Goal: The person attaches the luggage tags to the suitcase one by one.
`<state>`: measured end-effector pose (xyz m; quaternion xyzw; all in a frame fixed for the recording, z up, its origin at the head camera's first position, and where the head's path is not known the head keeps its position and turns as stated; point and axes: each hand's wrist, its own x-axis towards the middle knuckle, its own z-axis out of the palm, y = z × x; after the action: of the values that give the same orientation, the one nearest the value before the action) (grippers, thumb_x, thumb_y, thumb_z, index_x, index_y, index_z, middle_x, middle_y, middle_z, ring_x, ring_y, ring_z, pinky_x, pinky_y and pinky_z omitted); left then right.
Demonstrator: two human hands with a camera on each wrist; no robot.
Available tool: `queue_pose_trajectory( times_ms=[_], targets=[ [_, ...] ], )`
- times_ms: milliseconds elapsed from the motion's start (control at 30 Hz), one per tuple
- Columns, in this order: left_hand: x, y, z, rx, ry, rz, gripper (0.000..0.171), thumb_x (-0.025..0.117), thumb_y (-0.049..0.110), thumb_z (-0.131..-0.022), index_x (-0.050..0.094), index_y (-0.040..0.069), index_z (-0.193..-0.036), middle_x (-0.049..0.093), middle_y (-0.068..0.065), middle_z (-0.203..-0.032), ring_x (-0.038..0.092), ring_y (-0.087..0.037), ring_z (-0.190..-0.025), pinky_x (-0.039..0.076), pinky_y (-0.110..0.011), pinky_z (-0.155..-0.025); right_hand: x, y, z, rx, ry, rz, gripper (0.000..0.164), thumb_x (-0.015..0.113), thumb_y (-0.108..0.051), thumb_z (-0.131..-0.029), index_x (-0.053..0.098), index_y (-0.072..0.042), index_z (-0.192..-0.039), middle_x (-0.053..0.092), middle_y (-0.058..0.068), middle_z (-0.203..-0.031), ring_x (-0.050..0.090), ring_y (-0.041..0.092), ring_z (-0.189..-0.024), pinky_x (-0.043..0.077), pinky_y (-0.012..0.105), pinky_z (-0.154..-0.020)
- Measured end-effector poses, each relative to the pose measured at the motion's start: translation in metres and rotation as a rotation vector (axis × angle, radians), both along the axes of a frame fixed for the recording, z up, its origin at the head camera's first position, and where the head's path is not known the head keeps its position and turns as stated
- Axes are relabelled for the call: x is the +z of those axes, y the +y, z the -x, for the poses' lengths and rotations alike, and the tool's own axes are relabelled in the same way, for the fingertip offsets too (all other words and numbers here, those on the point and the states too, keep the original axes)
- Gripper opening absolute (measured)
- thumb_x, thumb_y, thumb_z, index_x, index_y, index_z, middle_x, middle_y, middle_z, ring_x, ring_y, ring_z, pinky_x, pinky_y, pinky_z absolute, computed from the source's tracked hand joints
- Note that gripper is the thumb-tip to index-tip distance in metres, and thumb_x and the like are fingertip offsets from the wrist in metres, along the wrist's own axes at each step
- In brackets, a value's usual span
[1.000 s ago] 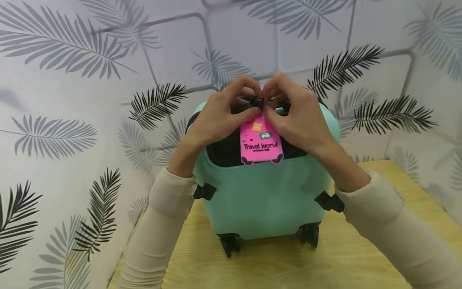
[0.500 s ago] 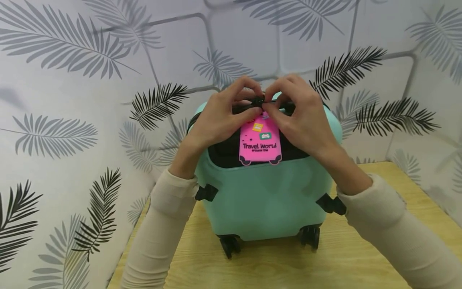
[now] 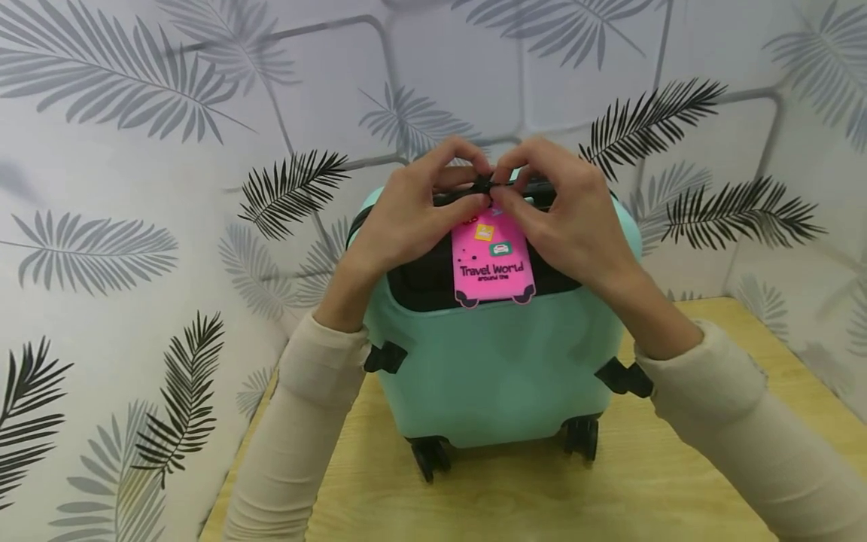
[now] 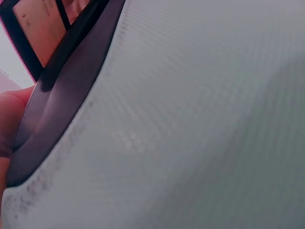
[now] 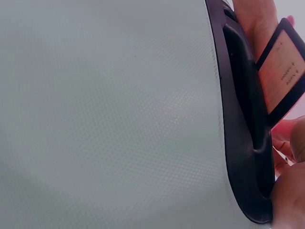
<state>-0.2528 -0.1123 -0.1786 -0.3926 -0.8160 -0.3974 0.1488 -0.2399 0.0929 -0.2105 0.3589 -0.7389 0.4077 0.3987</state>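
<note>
A mint green suitcase (image 3: 501, 369) stands upright on its wheels in the head view. Over its black top panel hangs a pink luggage tag (image 3: 493, 260) printed "Travel World". My left hand (image 3: 409, 214) pinches a black strap (image 3: 484, 185) at the tag's top between thumb and fingers. From the other side, my right hand (image 3: 572, 214) pinches the same strap, fingertips close to the left ones. Both wrist views show mostly the suitcase shell (image 4: 190, 119), with the tag's black-framed back (image 5: 285, 71) at the edge. The fingertips partly hide the strap's ends.
Under the suitcase is a wood-grain table (image 3: 515, 504). A wall (image 3: 135, 301) with a leaf pattern rises behind and to the left. Black latches (image 3: 386, 357) sit on the suitcase's sides near my wrists, and black wheels (image 3: 580, 439) carry it.
The right fingertips have shifted slightly around the strap, and more of the black strap shows between the hands than a second ago. The tag has swung slightly; the suitcase stays in place.
</note>
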Motion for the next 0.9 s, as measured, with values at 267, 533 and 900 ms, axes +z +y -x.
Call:
queue_pose_trajectory(
  times_ms=[267,533,900],
  targets=[
    [0.0015,-0.0001,-0.0005,0.026,-0.009,0.006,0.023,0.069,0.013,-0.101,0.061,0.011,-0.122,0.075,-0.002,-0.124,0.066,-0.002,-0.118,0.049,-0.027,-0.094,0.0011,-0.0024,0.0009,0.013,-0.012,-0.014,0.006,0.067,0.002,-0.095,0.065,0.000,-0.100,0.067,0.006,-0.099,0.062,0.013,-0.091,0.045,0.028,-0.082],
    [0.0007,-0.0003,0.0007,0.000,0.037,-0.002,0.023,0.069,0.012,-0.101,0.060,0.010,-0.122,0.076,-0.004,-0.120,0.066,-0.003,-0.115,0.051,-0.027,-0.092,0.0021,-0.0046,0.0022,-0.010,-0.019,-0.029,0.005,0.064,0.003,-0.096,0.061,0.002,-0.100,0.066,0.011,-0.096,0.061,0.016,-0.092,0.046,0.031,-0.083],
    [-0.0005,0.0008,0.0002,0.004,0.055,0.003,0.023,0.070,0.010,-0.099,0.061,0.009,-0.120,0.077,-0.004,-0.118,0.065,-0.003,-0.115,0.048,-0.027,-0.095,0.0047,-0.0053,-0.0052,-0.071,-0.157,0.005,0.007,0.058,-0.004,-0.100,0.059,0.001,-0.105,0.068,0.011,-0.097,0.063,0.016,-0.095,0.046,0.028,-0.083]
  ],
)
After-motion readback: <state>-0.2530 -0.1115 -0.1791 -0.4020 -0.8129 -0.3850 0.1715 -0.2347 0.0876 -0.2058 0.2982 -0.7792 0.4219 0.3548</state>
